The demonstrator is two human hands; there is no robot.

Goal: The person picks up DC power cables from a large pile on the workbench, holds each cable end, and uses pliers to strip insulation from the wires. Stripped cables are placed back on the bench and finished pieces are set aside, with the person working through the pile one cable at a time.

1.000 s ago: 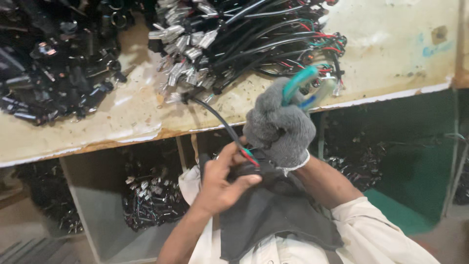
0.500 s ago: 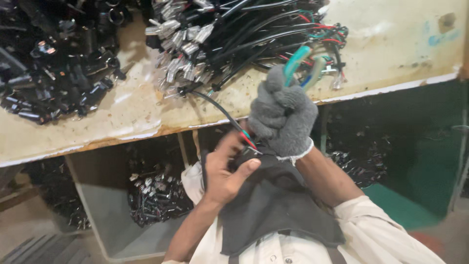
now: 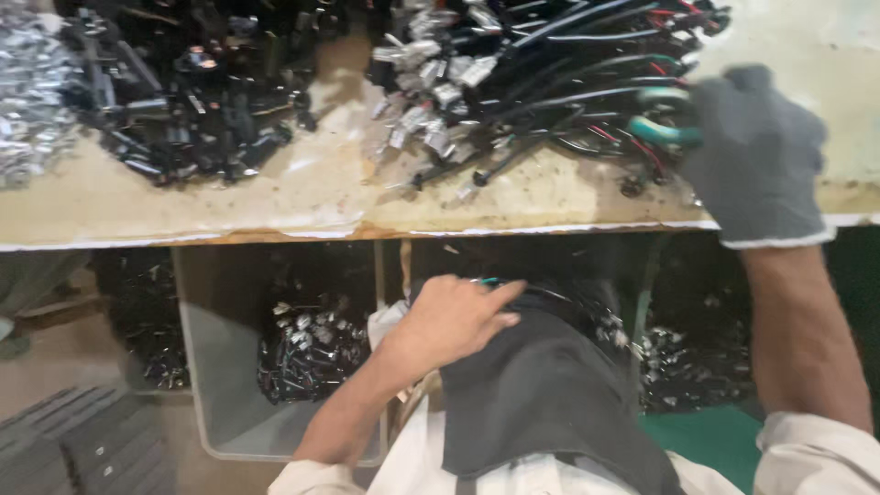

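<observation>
Teal-handled pliers [image 3: 662,128] atop black cable pile [image 3: 550,73]

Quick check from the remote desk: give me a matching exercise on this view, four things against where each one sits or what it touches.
Things:
1. left hand
2. right hand
3. grey bin
4. pile of silver clips

Places:
A. under the bench, holding loose metal parts
B. far left of the bench top
C. on the dark cloth at the lap
D. gloved, at the green-handled tool by the black cables

Pairs: 1-C, 2-D, 3-A, 4-B
</observation>
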